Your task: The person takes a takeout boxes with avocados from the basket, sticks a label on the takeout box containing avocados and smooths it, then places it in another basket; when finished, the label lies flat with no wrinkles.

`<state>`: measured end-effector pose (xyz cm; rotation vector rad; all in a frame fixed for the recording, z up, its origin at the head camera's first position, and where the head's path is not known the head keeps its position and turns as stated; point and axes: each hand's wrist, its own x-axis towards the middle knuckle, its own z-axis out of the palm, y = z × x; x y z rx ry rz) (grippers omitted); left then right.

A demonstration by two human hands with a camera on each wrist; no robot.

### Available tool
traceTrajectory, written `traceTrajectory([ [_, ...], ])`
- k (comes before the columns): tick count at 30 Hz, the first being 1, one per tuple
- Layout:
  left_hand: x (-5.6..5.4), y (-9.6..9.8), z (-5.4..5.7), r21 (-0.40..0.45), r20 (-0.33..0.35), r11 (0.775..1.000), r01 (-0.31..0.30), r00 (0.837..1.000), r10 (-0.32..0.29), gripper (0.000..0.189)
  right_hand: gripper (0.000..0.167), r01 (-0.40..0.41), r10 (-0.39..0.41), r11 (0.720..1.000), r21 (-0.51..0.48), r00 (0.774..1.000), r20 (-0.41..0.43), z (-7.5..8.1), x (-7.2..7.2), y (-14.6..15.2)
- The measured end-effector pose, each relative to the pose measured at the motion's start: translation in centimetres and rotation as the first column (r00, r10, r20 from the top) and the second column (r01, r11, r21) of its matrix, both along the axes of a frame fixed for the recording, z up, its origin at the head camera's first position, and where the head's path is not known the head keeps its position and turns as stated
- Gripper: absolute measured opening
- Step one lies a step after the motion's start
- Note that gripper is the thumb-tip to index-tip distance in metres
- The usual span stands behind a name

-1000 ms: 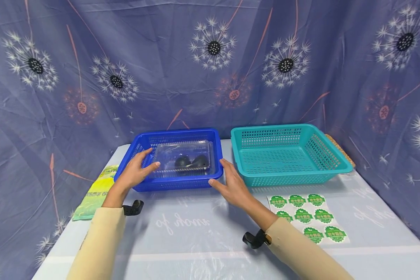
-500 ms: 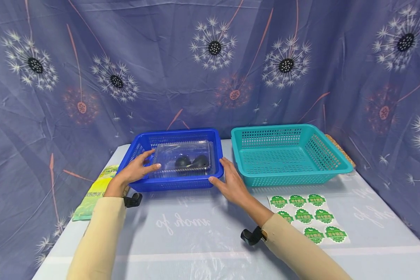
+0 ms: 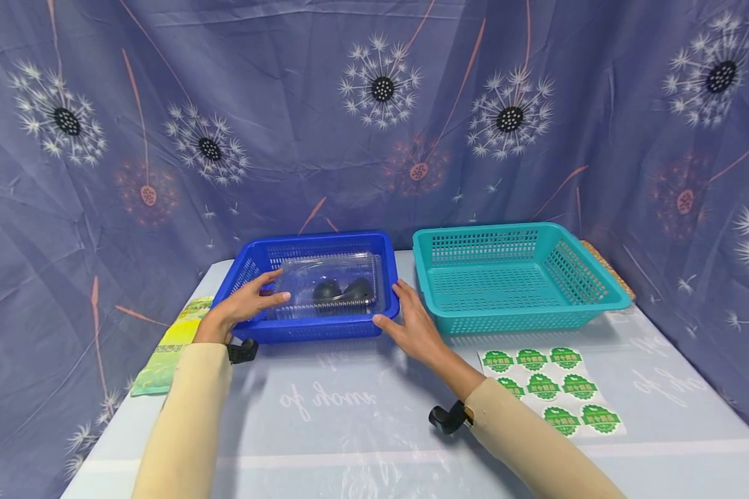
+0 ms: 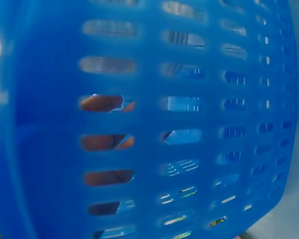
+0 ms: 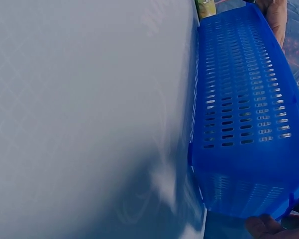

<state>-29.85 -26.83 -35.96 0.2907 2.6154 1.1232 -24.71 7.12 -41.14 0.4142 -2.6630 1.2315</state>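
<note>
A blue slotted basket [image 3: 324, 331] holds a clear plastic clamshell box [image 3: 304, 270]. Two dark, rounded fruits [image 3: 357, 287], perhaps avocados, show through its lid. My left hand [image 3: 245, 303] reaches over the basket's left side, thumb and fingers extended over the clamshell's left edge; whether they press on it I cannot tell. In the left wrist view the basket wall [image 4: 50, 164] hides most of that hand, with bits visible through the slots. My right hand [image 3: 415, 333] rests at the basket's front right corner, fingers fairly straight against the rim. The right wrist view shows its fingertips [image 5: 264, 226] there.
A teal basket [image 3: 512, 320] stands to the right of the blue one. In front of it lies a sheet of green round stickers [image 3: 543, 387]. A yellow-green packet [image 3: 168, 353] is at the left edge of the table [image 3: 349, 443]. A patterned curtain [image 3: 312, 125] hangs behind.
My left hand has shifted slightly right, lower over the rim, onto the clamshell's left edge. My right hand stays at the basket corner. Both baskets stay put.
</note>
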Motion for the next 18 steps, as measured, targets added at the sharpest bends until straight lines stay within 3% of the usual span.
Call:
traceTrajectory([
  [12,-1.1,-0.2,-0.4,0.053,0.07,0.998,0.027,0.997,-0.031,0.087,0.084,-0.01,0.01,1.0,-0.02,1.0,0.02,-0.4,-0.4,-0.1],
  [18,-1.3,-0.2,-0.5,0.056,0.072,0.998,0.028,0.997,-0.032,0.087,0.083,-0.01,0.01,1.0,-0.002,1.0,0.003,-0.4,-0.5,0.0],
])
